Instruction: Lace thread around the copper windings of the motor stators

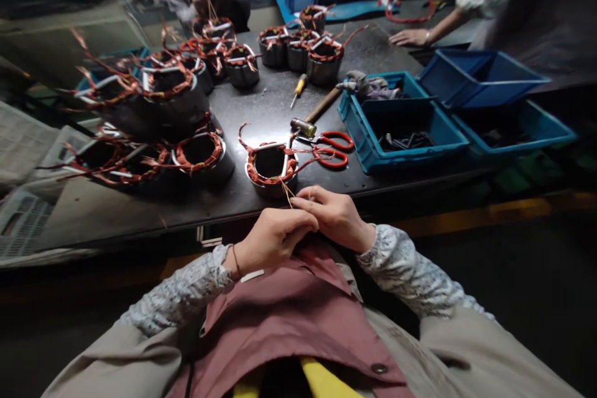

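A motor stator (271, 181) with copper windings and white insulating strips around its bore stands upright at the table's front edge. Thin yellowish string (286, 191) runs from its near rim down to my hands. My right hand (334, 212) is closed, pinching the string at its fingertips. Just left of it and touching it, my left hand (280, 231) is closed on the string too, though its fingertips are partly hidden. Red-handled scissors (336, 149) lie right of the stator, close to a lead coming off its windings.
A hammer (305, 127) and a yellow screwdriver (299, 89) lie behind the scissors. Several wound stators (198, 152) are stacked at left, more (325, 61) at the back. Blue bins (410, 152) stand right. Two co-workers are across the table; one's hand (410, 37) rests on it.
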Tool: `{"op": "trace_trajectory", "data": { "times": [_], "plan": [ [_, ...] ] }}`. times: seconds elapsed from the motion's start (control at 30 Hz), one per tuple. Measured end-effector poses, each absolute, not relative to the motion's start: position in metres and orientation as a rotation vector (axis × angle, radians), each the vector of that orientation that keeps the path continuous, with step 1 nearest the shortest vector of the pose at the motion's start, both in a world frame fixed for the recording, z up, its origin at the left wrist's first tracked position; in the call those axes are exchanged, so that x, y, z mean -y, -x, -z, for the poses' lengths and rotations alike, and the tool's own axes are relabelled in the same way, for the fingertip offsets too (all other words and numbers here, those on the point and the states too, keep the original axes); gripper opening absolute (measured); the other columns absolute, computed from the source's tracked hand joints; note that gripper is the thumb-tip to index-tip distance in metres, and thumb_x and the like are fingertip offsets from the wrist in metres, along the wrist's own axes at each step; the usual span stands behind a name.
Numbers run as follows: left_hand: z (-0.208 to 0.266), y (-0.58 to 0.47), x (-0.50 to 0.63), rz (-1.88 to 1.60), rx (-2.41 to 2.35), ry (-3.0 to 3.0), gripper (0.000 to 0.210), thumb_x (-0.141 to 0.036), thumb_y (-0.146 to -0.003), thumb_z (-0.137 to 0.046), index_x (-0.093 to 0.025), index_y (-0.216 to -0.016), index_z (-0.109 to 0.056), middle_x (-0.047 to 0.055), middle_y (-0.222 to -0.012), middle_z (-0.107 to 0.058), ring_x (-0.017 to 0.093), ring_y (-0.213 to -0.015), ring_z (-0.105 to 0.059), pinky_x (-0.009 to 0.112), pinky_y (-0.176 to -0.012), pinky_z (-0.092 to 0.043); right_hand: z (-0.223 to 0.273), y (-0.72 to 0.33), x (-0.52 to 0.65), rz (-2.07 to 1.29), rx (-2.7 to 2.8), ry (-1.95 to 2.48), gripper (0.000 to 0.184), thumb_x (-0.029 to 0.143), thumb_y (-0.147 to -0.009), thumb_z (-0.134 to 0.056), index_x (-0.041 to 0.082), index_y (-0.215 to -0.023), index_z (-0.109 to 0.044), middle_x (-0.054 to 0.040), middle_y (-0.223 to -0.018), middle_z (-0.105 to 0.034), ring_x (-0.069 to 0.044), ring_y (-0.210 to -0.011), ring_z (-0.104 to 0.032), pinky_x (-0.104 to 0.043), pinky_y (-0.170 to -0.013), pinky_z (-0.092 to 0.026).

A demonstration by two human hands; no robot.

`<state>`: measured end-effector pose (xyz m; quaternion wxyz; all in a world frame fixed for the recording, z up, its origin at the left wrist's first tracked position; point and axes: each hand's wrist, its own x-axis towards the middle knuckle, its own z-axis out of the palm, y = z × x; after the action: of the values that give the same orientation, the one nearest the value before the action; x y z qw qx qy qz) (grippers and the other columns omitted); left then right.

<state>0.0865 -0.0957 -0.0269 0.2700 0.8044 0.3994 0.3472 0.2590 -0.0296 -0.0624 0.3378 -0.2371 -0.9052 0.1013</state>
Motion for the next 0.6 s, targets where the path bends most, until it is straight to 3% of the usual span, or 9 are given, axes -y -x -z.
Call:
{"op": "trace_trajectory", "data": {
  "times": [0.13, 0.27, 0.3, 0.37, 0.43, 0.47, 0.5, 0.57, 0.6],
  "plan": [
    [0.029, -0.072, 0.095, -1.016, -1.064, -2.336, 0.021, -0.016, -0.096, -0.042, -0.017, -0.098, -0.063, 0.005, -0.092, -0.071, 0.011, -0.082, -0.066, 0.02, -0.073, -0.053, 0.051, -0.268, 0.039, -0.15, 2.164, 0.561, 0.022, 0.011, -0.093, -0.049, 0.017, -0.098, -0.069, -0.0117, -0.097, -0.074, -0.019, -0.089, -0.071, -0.031, -0.076, -0.06],
    [0.046, -0.047, 0.075, -1.143, -1.643, -2.418, 0.038, -0.022, -0.089, -0.059, -0.014, -0.125, -0.054, 0.016, -0.128, -0.061, 0.026, -0.118, -0.057, 0.041, -0.101, -0.049, 0.019, -0.302, 0.075, -0.465, 2.256, 0.458, 0.018, 0.011, -0.09, -0.054, 0.021, -0.093, -0.069, -0.0095, -0.097, -0.075, -0.024, -0.099, -0.071, -0.038, -0.083, -0.062],
    [0.053, -0.043, 0.068, -1.091, -1.754, -2.424, 0.045, -0.022, -0.085, -0.064, -0.012, -0.127, -0.053, 0.018, -0.128, -0.06, 0.029, -0.12, -0.056, 0.046, -0.104, -0.046, 0.01, -0.311, 0.087, -0.615, 2.212, 0.483, 0.018, 0.015, -0.092, -0.053, 0.023, -0.089, -0.069, -0.0082, -0.091, -0.076, -0.025, -0.093, -0.073, -0.039, -0.081, -0.063],
    [0.064, -0.04, 0.054, -0.937, -1.841, -2.44, 0.048, -0.021, -0.08, -0.069, -0.011, -0.125, -0.055, 0.017, -0.123, -0.064, 0.032, -0.119, -0.057, 0.053, -0.11, -0.038, -0.003, -0.33, 0.108, -0.94, 1.942, 0.524, 0.028, 0.029, -0.096, -0.048, 0.029, -0.075, -0.066, -0.001, -0.055, -0.068, -0.021, -0.058, -0.071, -0.036, -0.062, -0.064],
    [0.071, -0.041, 0.043, -0.836, -1.856, -2.441, 0.04, -0.02, -0.079, -0.068, -0.014, -0.118, -0.06, 0.013, -0.11, -0.07, 0.029, -0.109, -0.062, 0.055, -0.113, -0.032, -0.006, -0.348, 0.123, -1.093, 1.578, 0.621, 0.033, 0.039, -0.096, -0.049, 0.033, -0.067, -0.063, 0.0062, -0.03, -0.038, -0.014, -0.025, -0.046, -0.028, -0.035, -0.05],
    [0.073, -0.043, 0.04, -0.823, -1.859, -2.437, 0.034, -0.02, -0.08, -0.067, -0.016, -0.114, -0.063, 0.01, -0.103, -0.072, 0.027, -0.102, -0.064, 0.055, -0.114, -0.03, -0.004, -0.356, 0.127, -1.053, 1.464, 0.749, 0.029, 0.04, -0.094, -0.053, 0.034, -0.068, -0.065, 0.0072, -0.03, -0.033, -0.012, -0.021, -0.037, -0.025, -0.029, -0.04],
    [0.074, -0.044, 0.038, -0.832, -1.858, -2.433, 0.03, -0.021, -0.081, -0.066, -0.017, -0.111, -0.064, 0.007, -0.097, -0.073, 0.026, -0.095, -0.065, 0.055, -0.114, -0.03, 0.001, -0.364, 0.129, -0.951, 1.438, 0.928, 0.021, 0.038, -0.091, -0.058, 0.035, -0.073, -0.068, 0.0057, -0.035, -0.04, -0.012, -0.024, -0.04, -0.024, -0.028, -0.036],
    [0.074, -0.046, 0.037, -0.879, -1.861, -2.415, 0.025, -0.023, -0.082, -0.065, -0.02, -0.107, -0.066, 0.004, -0.089, -0.073, 0.023, -0.088, -0.065, 0.054, -0.113, -0.031, 0.016, -0.376, 0.131, -0.665, 1.618, 1.278, 0.01, 0.036, -0.086, -0.065, 0.031, -0.083, -0.073, -0.0029, -0.062, -0.066, -0.017, -0.046, -0.061, -0.027, -0.036, -0.044],
    [0.074, -0.047, 0.037, -0.902, -1.861, -2.405, 0.023, -0.024, -0.081, -0.065, -0.02, -0.104, -0.067, 0.004, -0.087, -0.072, 0.023, -0.086, -0.064, 0.053, -0.113, -0.031, 0.024, -0.382, 0.132, -0.595, 1.794, 1.374, 0.013, 0.036, -0.086, -0.064, 0.029, -0.083, -0.074, -0.0057, -0.072, -0.07, -0.019, -0.055, -0.066, -0.028, -0.041, -0.048]
  ]
}}
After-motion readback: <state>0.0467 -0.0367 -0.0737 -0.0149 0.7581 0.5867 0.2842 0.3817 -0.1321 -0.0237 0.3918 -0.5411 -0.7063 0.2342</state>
